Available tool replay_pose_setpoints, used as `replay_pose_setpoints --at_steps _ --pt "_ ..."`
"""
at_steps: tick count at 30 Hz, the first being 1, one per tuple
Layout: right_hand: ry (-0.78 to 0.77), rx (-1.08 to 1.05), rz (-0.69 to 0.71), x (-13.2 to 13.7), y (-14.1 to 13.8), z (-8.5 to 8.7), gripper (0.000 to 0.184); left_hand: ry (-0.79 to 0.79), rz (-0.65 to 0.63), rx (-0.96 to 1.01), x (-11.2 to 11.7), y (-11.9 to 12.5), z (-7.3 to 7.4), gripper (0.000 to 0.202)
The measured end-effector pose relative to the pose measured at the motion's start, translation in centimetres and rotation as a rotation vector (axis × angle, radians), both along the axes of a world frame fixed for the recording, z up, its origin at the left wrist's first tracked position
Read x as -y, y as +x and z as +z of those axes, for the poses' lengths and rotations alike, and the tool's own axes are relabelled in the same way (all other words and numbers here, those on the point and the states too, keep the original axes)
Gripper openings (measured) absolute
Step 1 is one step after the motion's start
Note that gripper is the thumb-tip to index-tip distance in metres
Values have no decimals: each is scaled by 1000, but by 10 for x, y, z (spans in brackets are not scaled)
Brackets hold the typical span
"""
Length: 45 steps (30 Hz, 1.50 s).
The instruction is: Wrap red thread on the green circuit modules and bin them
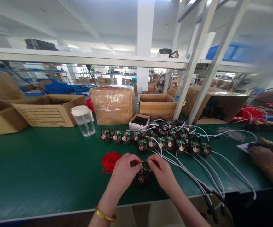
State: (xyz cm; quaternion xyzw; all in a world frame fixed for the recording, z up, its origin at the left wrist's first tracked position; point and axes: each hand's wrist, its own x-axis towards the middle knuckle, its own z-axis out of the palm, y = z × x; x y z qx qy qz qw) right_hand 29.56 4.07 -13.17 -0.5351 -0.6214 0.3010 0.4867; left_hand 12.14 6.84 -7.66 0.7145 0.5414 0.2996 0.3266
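Observation:
My left hand [124, 171] and my right hand [161, 170] meet over the green table, both pinching a small black module with a green circuit board [142, 175]. The fingers of each hand are closed on its upper edge. A bundle of red ties [109, 161] lies just left of my left hand. Behind my hands stand rows of several like modules [150, 142], each with a white cable [198, 176] running off the table's front edge to the right.
A clear lidded jug [84, 120] stands at the back left. Cardboard boxes [113, 104] line the back, and a small white box of black parts [139, 121] sits among them. Another person's hand [263, 156] works at the right edge.

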Motion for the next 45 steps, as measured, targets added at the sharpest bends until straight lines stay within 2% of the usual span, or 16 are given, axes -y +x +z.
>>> replay_pose_setpoints --at_steps 15,18,23,30,37,45 --pt "-36 -51 11 3 -1 1 12 23 10 -40 -1 4 -3 6" --pt "-40 -34 5 5 1 1 13 25 3 -37 -1 2 -4 12" --pt "-49 28 -17 12 8 1 13 33 -4 47 5 -11 -13 22" --pt "-177 40 34 22 8 -3 4 -98 89 58 24 -25 -26 14" --pt "-100 180 -55 21 -1 1 8 -71 152 -153 32 -11 -18 6" --pt "17 396 -110 20 -8 7 17 96 163 -456 39 -2 -13 21"
